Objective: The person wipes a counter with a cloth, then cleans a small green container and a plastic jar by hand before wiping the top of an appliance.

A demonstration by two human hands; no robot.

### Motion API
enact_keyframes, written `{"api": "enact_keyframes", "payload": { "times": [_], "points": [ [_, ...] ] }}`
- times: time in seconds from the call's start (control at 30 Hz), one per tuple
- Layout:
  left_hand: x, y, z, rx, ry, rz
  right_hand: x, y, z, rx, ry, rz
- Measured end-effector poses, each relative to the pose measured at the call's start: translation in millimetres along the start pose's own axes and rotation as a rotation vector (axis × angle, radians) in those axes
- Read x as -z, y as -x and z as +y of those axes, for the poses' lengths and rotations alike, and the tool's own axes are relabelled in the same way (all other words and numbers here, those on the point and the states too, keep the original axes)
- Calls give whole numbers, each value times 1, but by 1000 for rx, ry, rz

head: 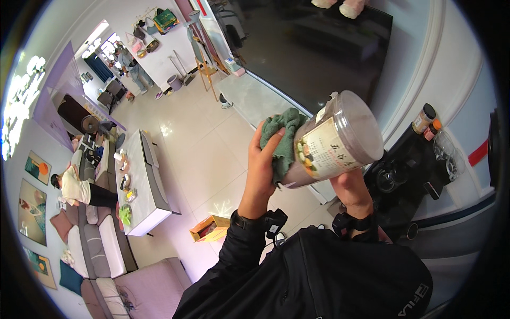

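Observation:
A large clear plastic jar (332, 139) with a screw lid and a printed label is held up before me, tilted with its lid toward the upper right. Brownish contents show through its wall. My left hand (265, 155) presses a green cloth (285, 135) against the jar's lower end. From beneath, my right hand (350, 185) supports the jar near the lid; most of its fingers are hidden behind it. Both wrists wear black straps with small devices.
To the right, a black cabinet top (402, 191) carries a black-lidded jar (423, 118), an orange-capped bottle (432, 129) and glassware (444, 145). A grey TV stand (255, 95) lies ahead. At left are a coffee table (145, 199), an open cardboard box (211, 228), a sofa (97, 247) and two other people.

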State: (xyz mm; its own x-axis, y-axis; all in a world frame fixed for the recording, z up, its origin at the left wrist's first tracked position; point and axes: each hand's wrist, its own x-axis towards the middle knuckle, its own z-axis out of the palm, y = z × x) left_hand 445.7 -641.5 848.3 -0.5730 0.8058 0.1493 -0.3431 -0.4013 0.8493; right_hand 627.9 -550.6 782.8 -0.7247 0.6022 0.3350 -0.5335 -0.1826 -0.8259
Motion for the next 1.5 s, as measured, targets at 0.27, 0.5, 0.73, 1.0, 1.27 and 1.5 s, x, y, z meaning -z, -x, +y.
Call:
{"api": "enact_keyframes", "payload": {
  "times": [0.27,0.5,0.73,1.0,1.27,1.5],
  "points": [
    [43,27,31,-283,-392,-111,-70,-26,47,107,-12,143],
    [85,36,59,-722,-891,-206,-149,-43,75,146,16,351],
    [138,65,46,-645,-863,-51,-177,-42,101,101,-76,397],
    [161,38,59,19,-333,-170,-180,-32,91,58,-54,264],
    [81,65,49,-493,-616,-111,-157,-16,50,222,61,388],
    [36,53,16,-864,-850,-247,-119,-11,33,277,39,534]
  ]
}}
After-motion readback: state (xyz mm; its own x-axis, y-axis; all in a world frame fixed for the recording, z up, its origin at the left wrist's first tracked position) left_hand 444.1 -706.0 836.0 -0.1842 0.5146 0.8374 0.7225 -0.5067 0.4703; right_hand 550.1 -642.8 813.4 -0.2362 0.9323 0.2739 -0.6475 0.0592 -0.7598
